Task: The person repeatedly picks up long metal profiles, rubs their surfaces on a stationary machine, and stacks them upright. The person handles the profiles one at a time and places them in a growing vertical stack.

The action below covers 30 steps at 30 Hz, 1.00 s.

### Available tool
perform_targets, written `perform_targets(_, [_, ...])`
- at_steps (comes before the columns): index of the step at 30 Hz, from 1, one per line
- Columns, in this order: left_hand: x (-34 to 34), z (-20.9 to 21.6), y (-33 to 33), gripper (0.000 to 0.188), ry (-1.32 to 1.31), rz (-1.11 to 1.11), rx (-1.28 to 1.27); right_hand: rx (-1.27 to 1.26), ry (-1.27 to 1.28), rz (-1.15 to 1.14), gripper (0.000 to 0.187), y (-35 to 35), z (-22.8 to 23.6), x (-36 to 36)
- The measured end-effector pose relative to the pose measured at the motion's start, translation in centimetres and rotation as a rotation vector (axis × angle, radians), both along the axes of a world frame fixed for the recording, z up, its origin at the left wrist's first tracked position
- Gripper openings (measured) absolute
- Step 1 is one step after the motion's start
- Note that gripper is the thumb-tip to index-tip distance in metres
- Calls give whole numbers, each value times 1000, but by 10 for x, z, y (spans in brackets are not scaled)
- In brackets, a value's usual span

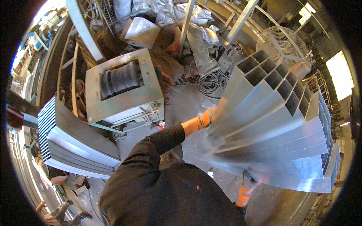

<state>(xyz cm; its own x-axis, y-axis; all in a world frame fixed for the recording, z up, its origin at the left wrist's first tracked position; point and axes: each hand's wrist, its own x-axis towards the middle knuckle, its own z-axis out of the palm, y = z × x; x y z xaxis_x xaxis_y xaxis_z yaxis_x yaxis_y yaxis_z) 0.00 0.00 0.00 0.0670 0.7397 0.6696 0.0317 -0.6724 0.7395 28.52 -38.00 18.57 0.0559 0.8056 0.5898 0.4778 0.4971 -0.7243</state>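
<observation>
A large stack of shiny rectangular metal tubes (264, 124) fills the right side, its open square ends facing away from me. My left hand (209, 116), in an orange and grey work glove, reaches to the stack's left side, where its fingers are hidden and blurred. Low on the near side, my right hand (249, 184) touches the edge of the stack's lowest tubes. It wears a glove with a grey palm and orange cuff; one dark digit points up and the other fingers are hidden. Motion smears the tubes' near ends.
A machine with a black ribbed roller (120, 81) stands at left. Beside it is a bundle of thin metal profiles (81, 145). Coiled cable (211, 83) lies on the floor ahead, near crumpled silver sheeting (201, 49). A caged fan (281, 43) stands behind the tubes.
</observation>
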Motion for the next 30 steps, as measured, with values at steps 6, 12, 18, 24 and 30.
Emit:
perform_targets(6, [-13, 26, 170, 51, -379, -414, -860, -315, 15, -281, 45, 199, -44, 13])
perform_targets(12, [-13, -12, 350, 51, -1009, -1038, -833, -333, 439, -10, 46, 384, -121, 4])
perform_targets(18, [-36, -9, 449, 49, -842, -823, -993, -223, -229, -122, 37, 502, -113, -32])
perform_targets(24, [-70, -41, 514, 48, -844, -627, -1056, -432, -300, -81, 35, 600, -149, -45])
perform_targets(30, [-124, -100, 609, 47, -857, -508, -1126, -379, -337, -134, 23, 736, -131, -114])
